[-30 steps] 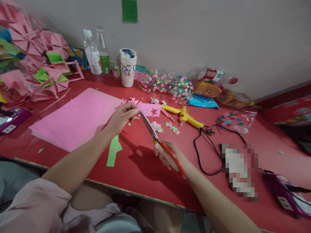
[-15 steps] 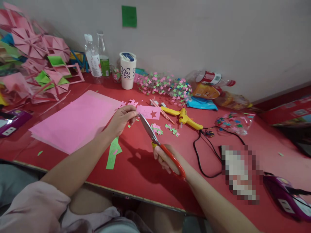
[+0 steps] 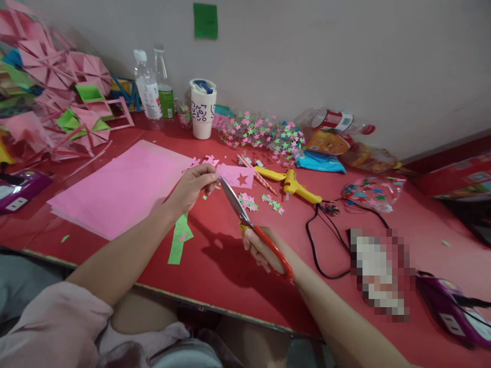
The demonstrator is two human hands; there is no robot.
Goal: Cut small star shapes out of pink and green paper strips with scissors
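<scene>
Red-handled scissors (image 3: 264, 243) are in my right hand (image 3: 258, 249), their blades pointing up and left. The blades look closed or nearly so, with the tips by my left fingertips. My left hand (image 3: 197, 184) is closed in a pinch above the table; what sits between its fingers is too small or hidden to make out. Behind the blade tips lies a pink paper piece (image 3: 226, 174) with a star-shaped cut-out. Small pink and green paper stars (image 3: 248, 201) lie in clusters just beyond the scissors. A green paper strip (image 3: 178, 245) rests below my left hand.
Pink sheets (image 3: 115, 189) lie at left, with folded paper crafts (image 3: 49, 76) behind. Two bottles (image 3: 148, 97) and a white cup (image 3: 203, 115) stand at the back. A yellow glue gun (image 3: 301, 189), its black cord (image 3: 316, 260) and a bag of stars (image 3: 374, 194) are at right.
The view has shifted very slightly. Both hands and the scissors keep almost the same position, with the blade tips still at my left fingertips.
</scene>
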